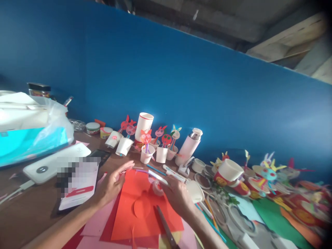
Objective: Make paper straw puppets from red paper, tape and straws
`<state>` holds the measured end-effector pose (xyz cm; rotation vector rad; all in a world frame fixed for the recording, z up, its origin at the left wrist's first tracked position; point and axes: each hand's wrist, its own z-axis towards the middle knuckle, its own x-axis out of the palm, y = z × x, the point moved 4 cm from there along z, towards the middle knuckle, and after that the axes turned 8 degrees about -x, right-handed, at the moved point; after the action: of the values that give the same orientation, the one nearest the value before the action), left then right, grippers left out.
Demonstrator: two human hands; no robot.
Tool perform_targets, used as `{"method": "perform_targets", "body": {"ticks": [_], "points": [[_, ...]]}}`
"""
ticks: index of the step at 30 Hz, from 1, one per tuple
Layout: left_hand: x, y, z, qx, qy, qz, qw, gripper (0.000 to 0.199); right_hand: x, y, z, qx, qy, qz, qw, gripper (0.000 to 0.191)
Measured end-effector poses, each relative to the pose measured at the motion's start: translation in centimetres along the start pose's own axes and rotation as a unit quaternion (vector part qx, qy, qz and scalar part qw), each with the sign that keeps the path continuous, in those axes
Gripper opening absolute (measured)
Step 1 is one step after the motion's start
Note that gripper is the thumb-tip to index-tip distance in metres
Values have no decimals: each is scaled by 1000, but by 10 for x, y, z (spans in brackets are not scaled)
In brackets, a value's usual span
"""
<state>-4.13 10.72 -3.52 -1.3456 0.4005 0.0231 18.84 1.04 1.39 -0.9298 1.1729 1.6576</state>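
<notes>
Red paper (149, 223) is lying in front of me on the brown table (26, 221), and a dark blade (165, 224) is crossing its near right part, beside a round red piece (141, 207). I'm seeing the left hand (114, 181) hovering wide by the sheet's far left corner; the right hand (178, 190) is resting half-curled at a white stick (157, 177), whether gripping it I cannot tell. A phone (77, 200) is crowding the left, a paper cup (195, 191) the right. Beyond, puppet cups (146, 154) and a flask (188, 147) are standing before a blue wall (166, 79).

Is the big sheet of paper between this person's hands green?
No, the sheet between the left hand and right hand is bright orange-red, while green paper lies at the view's right.
</notes>
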Motion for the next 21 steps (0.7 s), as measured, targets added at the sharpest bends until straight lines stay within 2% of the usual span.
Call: {"method": "perform_targets", "body": {"ticks": [4,8,11,13,15,17,19,21], "points": [[2,0,1,-56,68,-80,993,56,-3,22,12,-22,-38,97,994,19],[3,1,2,-72,67,-132,986,60,-4,39,25,-23,-27,100,994,17],[2,3,2,-42,40,-123,991,69,-7,29,28,-3,-13,76,997,17],[2,3,0,-23,20,-86,996,64,-9,13,27,18,-3,43,999,20],[3,-1,-4,25,15,-7,1000,45,-10,-2,22,33,12,10,999,20],[8,-9,-11,107,48,91,989,30,-6,-11,15,41,37,-16,998,18],[16,-18,-21,198,114,175,958,25,-1,-13,7,53,52,-34,997,19],[23,-23,-31,259,172,230,922,24,5,-12,0,67,55,-54,995,26]]}}
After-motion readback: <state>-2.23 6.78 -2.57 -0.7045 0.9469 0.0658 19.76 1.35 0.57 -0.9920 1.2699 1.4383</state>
